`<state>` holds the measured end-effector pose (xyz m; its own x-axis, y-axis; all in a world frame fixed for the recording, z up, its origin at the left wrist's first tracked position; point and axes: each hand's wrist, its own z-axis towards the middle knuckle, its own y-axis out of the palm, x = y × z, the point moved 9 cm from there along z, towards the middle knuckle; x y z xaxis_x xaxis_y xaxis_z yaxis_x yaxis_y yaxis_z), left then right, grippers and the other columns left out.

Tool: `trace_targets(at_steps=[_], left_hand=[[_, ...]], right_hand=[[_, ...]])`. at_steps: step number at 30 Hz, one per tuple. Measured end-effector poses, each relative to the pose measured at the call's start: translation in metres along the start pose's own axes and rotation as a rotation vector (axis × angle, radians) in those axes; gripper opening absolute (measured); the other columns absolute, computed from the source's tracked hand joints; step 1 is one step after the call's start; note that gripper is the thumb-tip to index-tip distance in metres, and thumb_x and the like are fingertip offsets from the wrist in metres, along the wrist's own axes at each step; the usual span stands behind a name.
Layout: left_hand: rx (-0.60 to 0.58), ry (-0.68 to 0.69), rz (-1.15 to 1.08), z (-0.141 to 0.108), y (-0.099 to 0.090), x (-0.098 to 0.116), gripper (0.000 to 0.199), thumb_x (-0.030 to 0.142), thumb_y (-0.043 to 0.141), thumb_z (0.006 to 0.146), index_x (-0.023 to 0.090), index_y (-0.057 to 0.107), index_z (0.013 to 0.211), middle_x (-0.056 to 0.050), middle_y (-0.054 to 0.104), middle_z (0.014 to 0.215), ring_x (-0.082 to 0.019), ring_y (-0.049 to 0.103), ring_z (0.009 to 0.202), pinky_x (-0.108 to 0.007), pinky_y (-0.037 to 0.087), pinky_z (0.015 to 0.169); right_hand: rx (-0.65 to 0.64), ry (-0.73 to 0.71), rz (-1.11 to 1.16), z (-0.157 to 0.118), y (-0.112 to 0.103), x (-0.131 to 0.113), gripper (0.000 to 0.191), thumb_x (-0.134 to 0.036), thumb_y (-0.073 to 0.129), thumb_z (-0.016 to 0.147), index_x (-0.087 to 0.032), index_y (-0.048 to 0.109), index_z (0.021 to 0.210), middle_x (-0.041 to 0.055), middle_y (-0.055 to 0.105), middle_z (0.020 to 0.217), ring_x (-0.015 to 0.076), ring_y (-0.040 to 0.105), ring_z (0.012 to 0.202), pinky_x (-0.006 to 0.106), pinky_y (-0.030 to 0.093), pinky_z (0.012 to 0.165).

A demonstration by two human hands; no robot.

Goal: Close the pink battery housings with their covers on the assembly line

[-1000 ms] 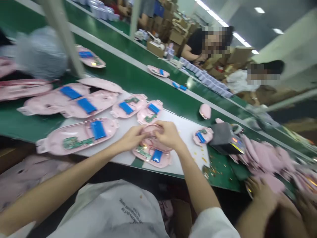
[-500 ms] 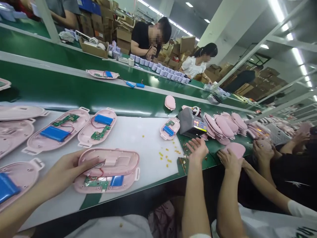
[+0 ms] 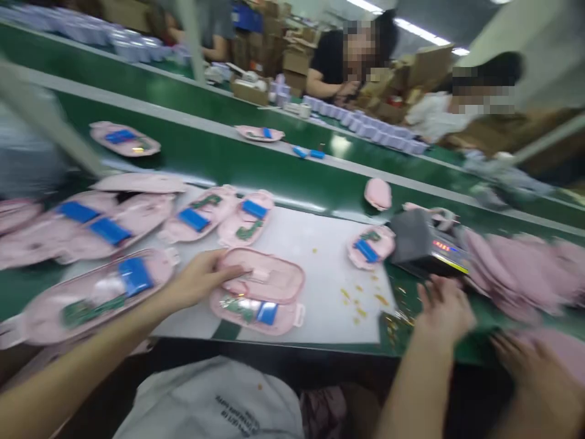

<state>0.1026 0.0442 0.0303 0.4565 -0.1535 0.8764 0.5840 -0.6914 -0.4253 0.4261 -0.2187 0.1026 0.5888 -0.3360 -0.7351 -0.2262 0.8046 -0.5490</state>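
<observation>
Pinches, at its left end, a pale pink oval plastic cover (image 3: 278,277) between thumb and fingers of the left hand (image 3: 196,281), above a pink oval plastic shell (image 3: 269,326) with green circuit board and blue rectangular battery, at the near edge of a white flat sheet (image 3: 324,311). Extends the right hand (image 3: 445,312), fingers spread and slightly curled, just before a dark grey box-shaped device (image 3: 415,241) with lit red digits. Includes, at right, a co-worker's hand (image 3: 525,356) by a flat pink piece (image 3: 562,347). Shows, beyond the cover, two open pink shells (image 3: 223,213); farther, across a glossy green bench (image 3: 315,186), a row of lilac containers (image 3: 365,125) before a person in black (image 3: 326,61).
</observation>
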Motion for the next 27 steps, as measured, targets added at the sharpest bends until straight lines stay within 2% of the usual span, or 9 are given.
trace_targets(at_steps=[2,3,6,9,13,17,20,24,27], left_hand=[[-0.052,-0.02,-0.09,-0.001,0.005,0.001,0.032,0.047,0.07,0.076,0.016,0.07,0.08,-0.002,0.072,0.079,-0.022,0.065,0.075,-0.026,0.05,0.063],[-0.073,-0.018,-0.134,-0.001,0.006,0.0,0.032,0.047,0.069,0.077,0.015,0.07,0.084,-0.003,0.072,0.083,-0.022,0.066,0.078,-0.026,0.051,0.066],[-0.085,0.026,-0.194,-0.003,0.005,-0.004,0.036,0.048,0.067,0.08,0.014,0.069,0.091,-0.004,0.071,0.084,-0.021,0.065,0.078,-0.026,0.049,0.066],[-0.092,0.096,-0.197,-0.006,0.003,-0.006,0.038,0.049,0.065,0.081,0.013,0.069,0.093,-0.004,0.07,0.082,-0.021,0.064,0.078,-0.026,0.047,0.065],[-0.13,0.152,-0.319,-0.009,0.004,-0.009,0.035,0.043,0.062,0.083,0.012,0.068,0.098,-0.005,0.069,0.085,-0.022,0.064,0.08,-0.026,0.047,0.067],[-0.165,0.135,-0.568,-0.007,0.004,-0.018,0.032,0.034,0.062,0.081,0.009,0.067,0.101,-0.005,0.067,0.08,-0.019,0.062,0.072,-0.025,0.046,0.062],[-0.181,0.144,-0.679,-0.005,0.006,-0.022,0.027,0.027,0.064,0.079,0.01,0.069,0.099,-0.004,0.067,0.079,-0.017,0.063,0.073,-0.025,0.047,0.065],[-0.219,0.174,-0.817,-0.002,0.011,-0.024,0.024,0.027,0.069,0.078,0.012,0.069,0.096,-0.005,0.07,0.088,-0.019,0.066,0.085,-0.026,0.05,0.075],[-0.21,0.197,-0.797,0.0,0.011,-0.026,0.027,0.034,0.071,0.077,0.011,0.068,0.092,-0.003,0.067,0.08,-0.017,0.063,0.076,-0.025,0.049,0.068]], right_hand=[[0.11,-0.004,0.251,-0.019,0.037,-0.042,0.032,-0.052,0.054,0.094,-0.023,0.067,0.096,0.0094,0.068,0.095,0.0253,0.066,0.086,0.043,0.057,0.077],[0.03,-0.046,0.335,-0.028,0.069,-0.072,0.026,-0.046,0.063,0.088,-0.022,0.068,0.098,0.0088,0.068,0.098,0.0261,0.066,0.089,0.044,0.056,0.081],[-0.584,-0.27,0.25,-0.065,0.186,-0.16,0.04,-0.032,0.07,0.077,-0.023,0.065,0.117,0.0058,0.068,0.113,0.0254,0.064,0.102,0.045,0.051,0.094],[-0.794,-0.254,0.066,-0.077,0.242,-0.175,0.034,-0.028,0.067,0.075,-0.028,0.067,0.108,0.0,0.07,0.097,0.0221,0.065,0.085,0.039,0.051,0.083],[-0.849,-0.242,0.062,-0.072,0.254,-0.168,0.029,-0.027,0.065,0.073,-0.026,0.065,0.102,-0.0028,0.068,0.084,0.0181,0.062,0.074,0.033,0.048,0.073],[-0.868,-0.286,0.198,-0.072,0.245,-0.182,0.028,-0.029,0.066,0.074,-0.022,0.062,0.1,0.0022,0.068,0.096,0.0205,0.064,0.088,0.035,0.05,0.083],[-0.9,-0.366,0.297,-0.074,0.235,-0.202,0.016,-0.037,0.059,0.088,-0.021,0.063,0.09,0.0068,0.065,0.108,0.0223,0.062,0.101,0.036,0.051,0.087],[-0.865,-0.628,0.034,-0.084,0.232,-0.217,0.024,-0.034,0.051,0.095,-0.021,0.066,0.081,0.007,0.062,0.117,0.0236,0.058,0.109,0.039,0.048,0.09],[-0.842,-0.762,-0.137,-0.095,0.239,-0.216,0.021,-0.029,0.05,0.095,-0.022,0.066,0.084,0.0056,0.062,0.117,0.0229,0.058,0.107,0.037,0.049,0.085]])
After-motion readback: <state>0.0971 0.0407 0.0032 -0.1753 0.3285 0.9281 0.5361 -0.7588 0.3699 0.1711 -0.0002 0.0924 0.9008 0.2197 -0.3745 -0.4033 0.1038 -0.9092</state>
